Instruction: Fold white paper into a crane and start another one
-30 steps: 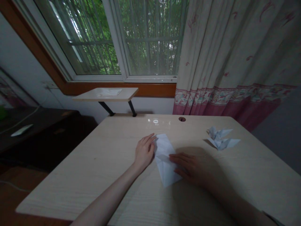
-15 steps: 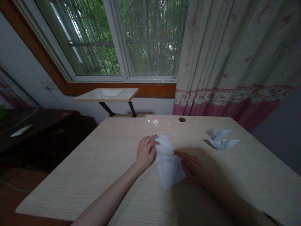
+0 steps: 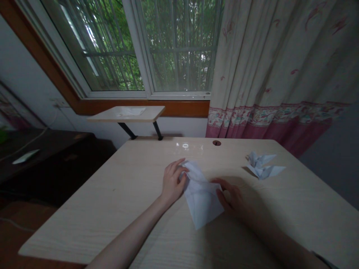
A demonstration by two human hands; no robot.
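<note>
A folded sheet of white paper (image 3: 202,203) lies at an angle on the desk between my hands, its pointed corner toward me. My left hand (image 3: 173,178) grips the paper's upper left edge, with its fingers bent and the thumb close to the index finger. At the right edge, my right hand (image 3: 231,198) pinches a raised layer of the paper between thumb and forefinger. The other right-hand fingers are curled and partly in shadow. Farther right on the desk rest folded paper birds (image 3: 262,166), pointed wings outward, apart from my hands.
The pale wooden desk (image 3: 126,194) has a round cable hole (image 3: 217,143) near its back edge. A small raised shelf (image 3: 112,116) at the back left bears white paper (image 3: 131,111). A curtain (image 3: 252,119) hangs behind, and a dark low cabinet (image 3: 56,157) stands left.
My right fingers have gone from lying on the paper to pinching its right edge, and a layer there has lifted. The paper has shifted slightly; my left hand stays nearly in place.
</note>
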